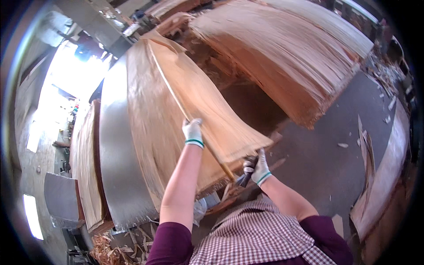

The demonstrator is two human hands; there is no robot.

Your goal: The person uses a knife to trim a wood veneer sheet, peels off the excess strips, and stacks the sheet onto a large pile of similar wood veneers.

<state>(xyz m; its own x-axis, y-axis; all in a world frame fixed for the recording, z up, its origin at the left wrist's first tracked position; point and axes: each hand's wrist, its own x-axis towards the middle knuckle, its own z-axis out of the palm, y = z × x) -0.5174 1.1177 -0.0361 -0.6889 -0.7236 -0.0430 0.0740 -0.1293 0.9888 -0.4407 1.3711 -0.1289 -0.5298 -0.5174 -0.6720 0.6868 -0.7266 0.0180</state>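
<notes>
Clearly, the nearest obstacle beyond the right hand (257, 168) is the tall reddish stack of veneer (282, 53), whose ragged near corner juts toward it across a dark brown gap (254, 101). Left of the left hand (193, 131) lie, in order, the broad brown veneer layer (145, 115), a grey shiny-topped stack (117, 150), a narrower pale stack (85, 163) and, farthest out, a low grey-topped stack (62, 198). Below and left of that hand, curled shavings (110, 251) are heaped, and a clear plastic bag (200, 211) hangs just under the layer's near edge. The left hand is closed on a long thin rod (169, 86), which slants away ahead of it and back toward the right hand. The right hand is curled round a dark tool (250, 165), its fingers at the near corner of the loose orange sheet (212, 110); whether they pinch that corner too, I cannot tell. This sheet spreads ahead of both hands, its long right edge bordering the gap. Rightward from the right hand, grey floor (318, 141) dotted with scraps gives sideways room as far as a curved pale sheet (388, 163), well apart.
</notes>
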